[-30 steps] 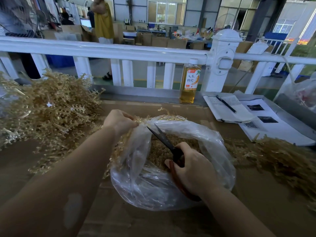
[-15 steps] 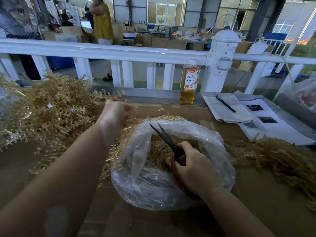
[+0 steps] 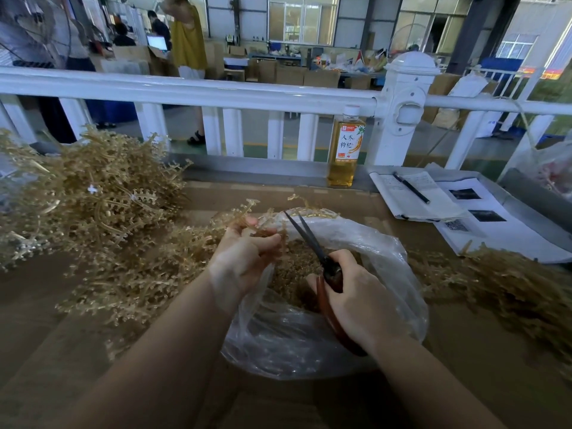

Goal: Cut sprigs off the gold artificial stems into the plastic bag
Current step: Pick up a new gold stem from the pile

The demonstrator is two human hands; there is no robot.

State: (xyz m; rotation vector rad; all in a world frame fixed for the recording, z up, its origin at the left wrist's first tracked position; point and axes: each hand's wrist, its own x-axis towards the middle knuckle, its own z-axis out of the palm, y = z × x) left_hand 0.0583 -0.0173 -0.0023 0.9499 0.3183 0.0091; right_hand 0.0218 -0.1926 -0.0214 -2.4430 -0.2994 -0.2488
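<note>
Left hand: curled around a gold stem, fingers and thumb pinched on it. The stem's sprigs fan up and away from the knuckles, over the near-left rim of the bag.

Right hand: closed around the red handles of the scissors. Blades slightly parted, their long axis running up and leftward from this hand, tips ending just beside the left hand's fingertips.

Plastic bag: clear, mouth open, lying directly beneath both hands. A bed of cut gold sprigs lies inside, between the two wrists.

Uncut stems: large heap, well out to the left of the left hand.

Further gold material: spread to the right of the right hand; cut or uncut, cannot tell.

Key relation: the held stem lies just left of the blade tips, crossing their line at an angle, above the bag's mouth. Judgement: the right hand is the one to close the gap, by a short leftward advance and a squeeze; the left hand need only keep the sprig over the opening so the cutting drops in.

Also present: bottle, papers with a pen, white railing, all beyond the hands.
</note>
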